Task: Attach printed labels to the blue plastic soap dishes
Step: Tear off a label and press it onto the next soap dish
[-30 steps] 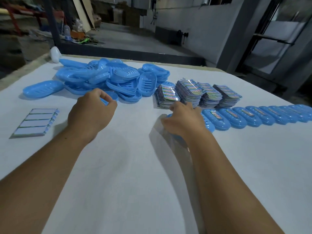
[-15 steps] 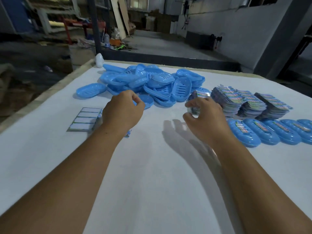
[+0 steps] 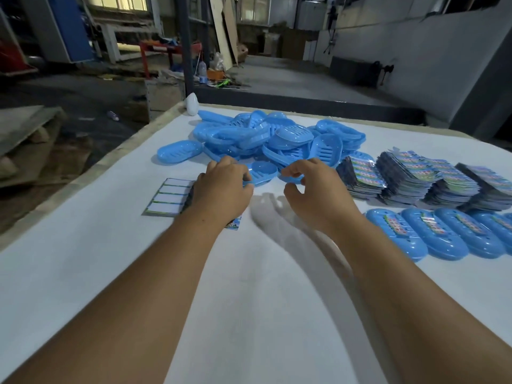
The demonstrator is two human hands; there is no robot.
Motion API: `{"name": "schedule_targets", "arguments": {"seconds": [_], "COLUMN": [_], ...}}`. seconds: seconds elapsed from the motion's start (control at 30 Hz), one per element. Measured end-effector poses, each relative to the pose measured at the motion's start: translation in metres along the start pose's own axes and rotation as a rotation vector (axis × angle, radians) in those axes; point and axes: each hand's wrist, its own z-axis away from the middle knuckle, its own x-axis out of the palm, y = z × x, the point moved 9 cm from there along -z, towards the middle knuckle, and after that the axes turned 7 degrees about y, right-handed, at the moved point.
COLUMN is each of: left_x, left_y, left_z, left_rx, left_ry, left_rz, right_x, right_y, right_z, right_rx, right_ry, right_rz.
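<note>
Blue dish point(image 3: 261, 171) is now under my left hand point(image 3: 221, 189), gripping its rim; my right hand point(image 3: 315, 189), loosely curled and empty, has left the label stacks point(image 3: 410, 176) for the pile point(image 3: 266, 137).

The worktop point(image 3: 249, 286) has a white cover. The pile of soap dishes point(image 3: 277, 139) is light blue. The stacks of labels point(image 3: 410, 178) are printed in many colours. The sheet of stickers point(image 3: 169, 199) is white with green edges.

The colourful print on the stacked labels point(image 3: 410, 176) is too small and blurred to read.
</note>
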Motion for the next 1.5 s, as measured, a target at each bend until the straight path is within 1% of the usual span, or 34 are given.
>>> {"name": "schedule_targets", "arguments": {"seconds": [0.2,0.3,0.37,0.43,0.53,0.6,0.73,0.77,0.87,0.9,0.97,1.07,1.17,1.27,1.37,1.5], "left_x": [-0.016,-0.023,-0.023,-0.017,-0.007,-0.005,-0.009,-0.013,-0.024,-0.026,-0.023,-0.016,-0.016,-0.019,-0.019,-0.017], "left_y": [0.017,0.027,0.03,0.029,0.026,0.024,0.021,0.02,0.011,0.007,-0.001,-0.005,-0.003,-0.005,-0.009,-0.018], "left_z": [0.001,0.005,0.008,0.011,0.013,0.015,0.015,0.014,0.011,0.01,0.011,0.017,0.02,0.022,0.021,0.017], "left_rx": [-0.004,-0.001,-0.044,-0.119,-0.21,-0.229,-0.205,-0.185,-0.135,-0.133,-0.147,-0.144,-0.133,-0.165,-0.225,-0.31], "left_ry": [0.044,0.046,0.028,-0.026,-0.099,-0.111,-0.082,-0.053,0.022,0.012,-0.07,-0.195,-0.23,-0.255,-0.271,-0.256], "left_rz": [0.295,0.414,0.546,0.652,0.726,0.684,0.565,0.498,0.193,0.09,-0.093,-0.246,-0.259,-0.217,-0.123,0.055], "right_x": [-0.012,-0.018,-0.016,-0.013,-0.01,-0.009,-0.008,-0.008,-0.006,-0.005,-0.004,-0.001,0.001,0.003,0.003,0.0], "right_y": [0.019,0.019,0.014,0.007,0.002,0.005,0.013,0.017,0.031,0.035,0.042,0.043,0.043,0.044,0.045,0.044], "right_z": [0.011,0.013,0.013,0.014,0.015,0.016,0.014,0.013,0.015,0.016,0.018,0.019,0.02,0.021,0.021,0.02], "right_rx": [-0.015,-0.051,-0.096,-0.146,-0.177,-0.155,-0.11,-0.088,-0.012,0.005,0.03,0.036,0.032,0.038,0.051,0.056], "right_ry": [0.075,0.063,0.019,-0.011,-0.026,-0.05,-0.099,-0.111,-0.164,-0.186,-0.234,-0.288,-0.329,-0.344,-0.338,-0.273], "right_rz": [-0.05,-0.072,-0.066,-0.045,-0.021,0.004,0.09,0.109,0.128,0.131,0.14,0.161,0.174,0.185,0.163,0.109]}}
